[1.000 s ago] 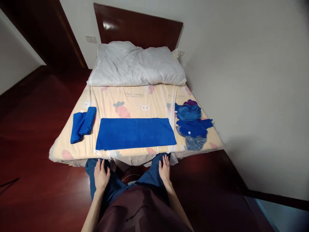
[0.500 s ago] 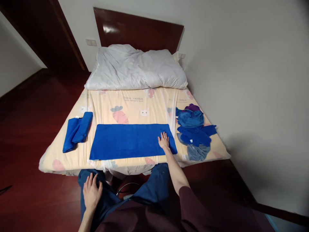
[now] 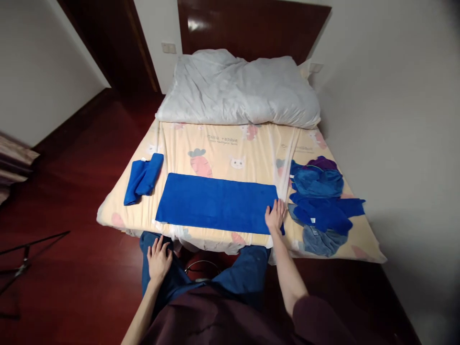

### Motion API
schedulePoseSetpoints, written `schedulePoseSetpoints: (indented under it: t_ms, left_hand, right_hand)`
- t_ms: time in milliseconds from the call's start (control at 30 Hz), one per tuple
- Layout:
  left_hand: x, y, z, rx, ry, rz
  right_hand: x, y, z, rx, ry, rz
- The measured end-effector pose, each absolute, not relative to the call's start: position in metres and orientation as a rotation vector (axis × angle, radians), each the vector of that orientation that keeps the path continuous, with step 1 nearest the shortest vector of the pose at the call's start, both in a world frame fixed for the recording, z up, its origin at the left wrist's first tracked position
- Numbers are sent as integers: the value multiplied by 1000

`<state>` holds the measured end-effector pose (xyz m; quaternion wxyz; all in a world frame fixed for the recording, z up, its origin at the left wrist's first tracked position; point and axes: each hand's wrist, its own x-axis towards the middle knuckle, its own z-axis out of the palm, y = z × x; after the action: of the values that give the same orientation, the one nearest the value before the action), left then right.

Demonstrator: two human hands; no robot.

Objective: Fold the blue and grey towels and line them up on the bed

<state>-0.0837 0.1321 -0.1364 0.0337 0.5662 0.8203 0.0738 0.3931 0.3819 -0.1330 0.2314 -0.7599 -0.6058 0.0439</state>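
A long blue towel (image 3: 215, 203) lies flat, as a rectangle, near the front edge of the bed. My right hand (image 3: 275, 215) rests on its right end, palm down with the fingers stretched out. On my left thigh lies my left hand (image 3: 158, 258), fingers apart and holding nothing. To the left of the flat towel is a folded blue towel (image 3: 143, 178) with a small white label. At the right, a loose heap holds a teal-blue cloth (image 3: 318, 182), a purple cloth (image 3: 323, 163), a bright blue cloth (image 3: 323, 211) and a grey cloth (image 3: 325, 242).
The bed (image 3: 237, 146) has a cream sheet with carrot and rabbit prints. A white quilt (image 3: 237, 91) is bunched before the dark wooden headboard (image 3: 251, 28). A wall runs along the right side. A black stand's legs (image 3: 26, 258) stand on the floor at the left.
My view has turned left and down, so the bed appears farther right. My right hand has slid toward the towel's right end. My left hand stays on my thigh.
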Motion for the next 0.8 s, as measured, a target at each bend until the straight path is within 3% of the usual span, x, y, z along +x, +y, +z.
schedulePoseSetpoints:
  t_ms: [133,267,533,800]
  left_hand:
    - [-83,129,-137,1724,2505,305]
    - [-84,127,-137,1728,2475,343]
    - [-89,124,-130,1750,2393,390]
    - [-86,125,-126,1712,2354,444]
  right_hand:
    - [309,229,-151,-1759,-1476,205]
    - [250,127,-159,-1583,-1443,635]
    - [235,161,-146,-1513,-1124,1190]
    - [182,184,-120,-1139,-26,1727]
